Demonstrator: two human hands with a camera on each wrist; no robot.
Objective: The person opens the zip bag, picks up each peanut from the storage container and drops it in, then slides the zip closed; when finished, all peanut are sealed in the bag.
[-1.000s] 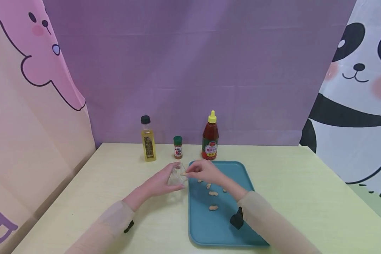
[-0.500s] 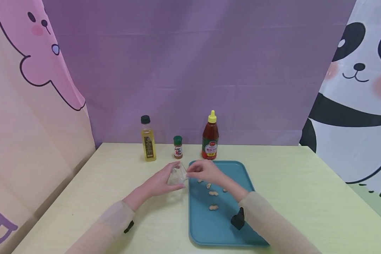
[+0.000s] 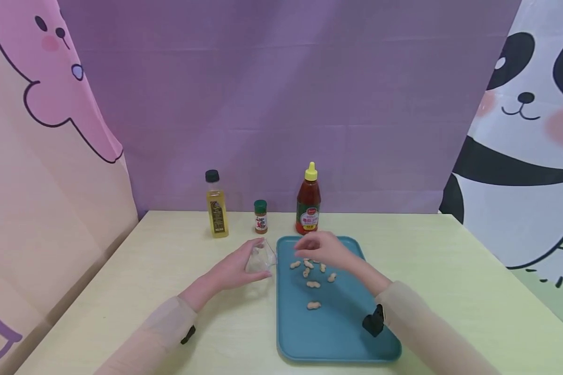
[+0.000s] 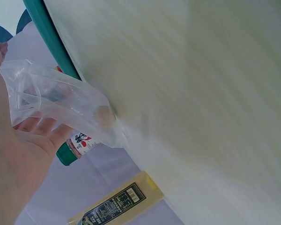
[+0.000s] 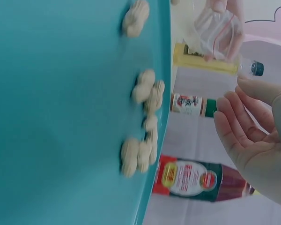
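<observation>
L. hand [image 3: 234,268]: grips a clear, soft, red-lined plastic bag [image 3: 261,259], thumb & fingers on opp. sides, mouth gaping twd. the R. hand [image 3: 327,249]. The bag is just beside the L. rim of a blue-green, rectangular, round-cornered tray [image 3: 328,336]; exact gap not clear. R. hand: above the tray's far part, fingers loosely curved, thumb apart from them, nothing pinched. Pale tan, ridged, waisted peanuts in shell [image 3: 313,284] lie on the tray, most bunched nr. the far end, one alone twd. the near end. A tan, rounded, blurred shape [image 4: 104,116] shows thru the bag, prob. a peanut.

Technique (judged): step in hand looks like picking peanuts for the bag. Take one at a time, thumb & fingertips across the narrow waist, w/ light pressure b/c shells may crack or roll. In the bunch, start w/ an outer peanut, so its neighbours aren't pushed about. L. hand should hold the mouth wide w/o squeezing, since soft film can fold in. Release well inside, not at the lip. Mind the red sauce bottle w/ yellow nozzle [image 3: 308,205] just behind the tray: approach the far peanuts from above, knuckles off the bottle.
</observation>
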